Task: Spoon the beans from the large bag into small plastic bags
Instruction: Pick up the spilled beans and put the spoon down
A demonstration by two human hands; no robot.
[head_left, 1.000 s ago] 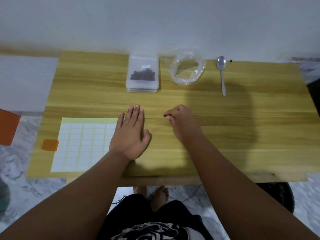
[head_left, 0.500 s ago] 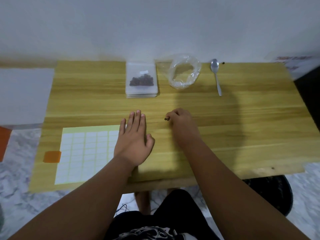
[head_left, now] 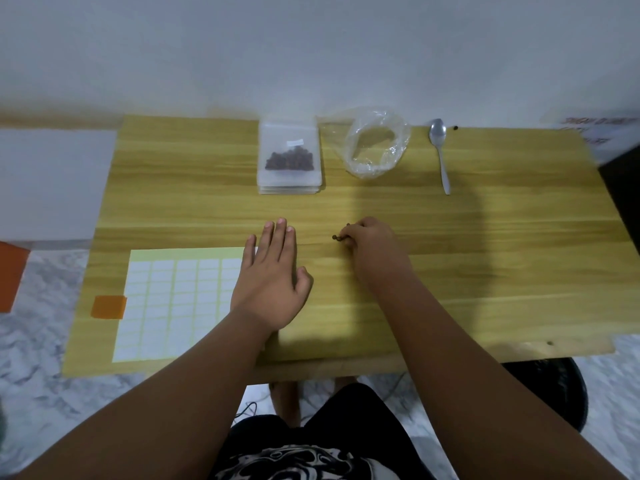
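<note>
A stack of small plastic bags (head_left: 290, 181) lies at the table's far middle, and the top one holds dark beans (head_left: 289, 160). To its right stands the large clear bag (head_left: 377, 147), open and almost empty. Further right lies a metal spoon (head_left: 440, 152), with one loose bean (head_left: 456, 127) beside its bowl. My left hand (head_left: 273, 275) rests flat on the wood, fingers straight. My right hand (head_left: 372, 244) has its fingers curled and pinches a few loose beans (head_left: 335, 238) at their tips, low over the table.
A sheet of white sticker labels (head_left: 173, 292) lies at the near left of the wooden table (head_left: 502, 258), partly under my left hand, with an orange tag (head_left: 108, 307) on its left edge. A white wall runs behind the table. A dark stool (head_left: 554, 386) stands near right.
The camera view has shifted slightly. Both hands stay almost in place, the right one still pinching the beans.
</note>
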